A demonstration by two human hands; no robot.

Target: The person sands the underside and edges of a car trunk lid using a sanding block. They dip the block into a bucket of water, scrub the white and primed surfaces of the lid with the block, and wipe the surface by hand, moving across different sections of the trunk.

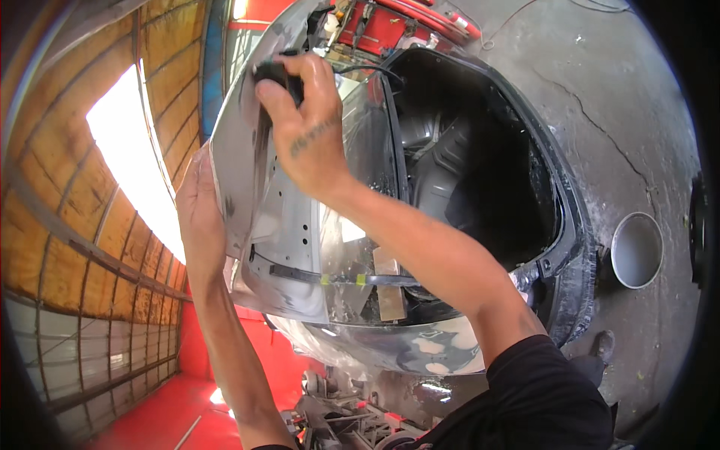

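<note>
My right hand grips a dark block-like tool against the upper part of a raised grey car panel, which has dark scuffed patches and a row of holes along its inner side. A dark cord or hose runs from near that hand toward the car. My left hand holds the panel's outer left edge, its fingertips partly hidden. Below and right of the panel lies the car body, with patchy filler, a glossy glass section and a large dark opening. Small wood-coloured pieces rest on it.
A round metal bucket stands on the concrete floor at the right. Red hoses and tools lie at the top. A shoe shows at lower right. A yellow-panelled wall and red surfaces line the left; metal clutter fills the bottom.
</note>
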